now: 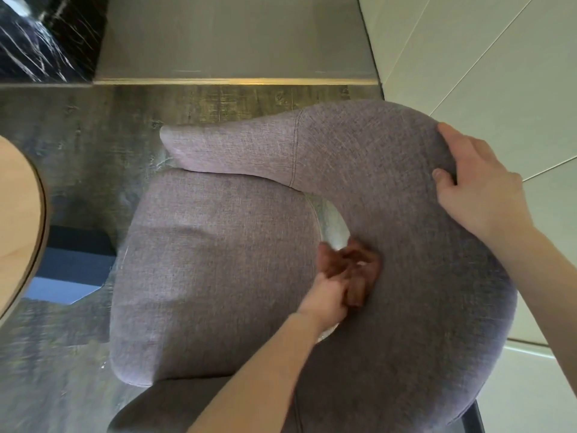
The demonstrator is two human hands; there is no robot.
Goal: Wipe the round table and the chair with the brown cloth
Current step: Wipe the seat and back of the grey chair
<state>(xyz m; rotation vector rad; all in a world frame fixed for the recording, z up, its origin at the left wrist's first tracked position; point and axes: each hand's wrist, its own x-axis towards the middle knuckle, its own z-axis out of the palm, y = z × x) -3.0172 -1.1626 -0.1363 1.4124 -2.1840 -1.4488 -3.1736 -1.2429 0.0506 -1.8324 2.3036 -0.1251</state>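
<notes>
A grey-purple fabric chair (218, 260) with a curved backrest fills the middle of the view. My left hand (327, 296) grips the bunched brown cloth (352, 270) and presses it against the inner face of the backrest, just above the seat's rear edge. My right hand (480, 185) holds the top outer edge of the backrest, thumb on the inner side and fingers wrapped over the rim. The cloth is blurred. The round wooden table (18, 214) shows only as a curved edge at the far left.
Dark wood-look floor (78, 135) surrounds the chair. A grey panel with a brass strip (234, 79) runs across the back. Black marble (40, 35) is at the top left. White panels (499, 57) stand at the right. A dark blue object (78, 264) lies under the table edge.
</notes>
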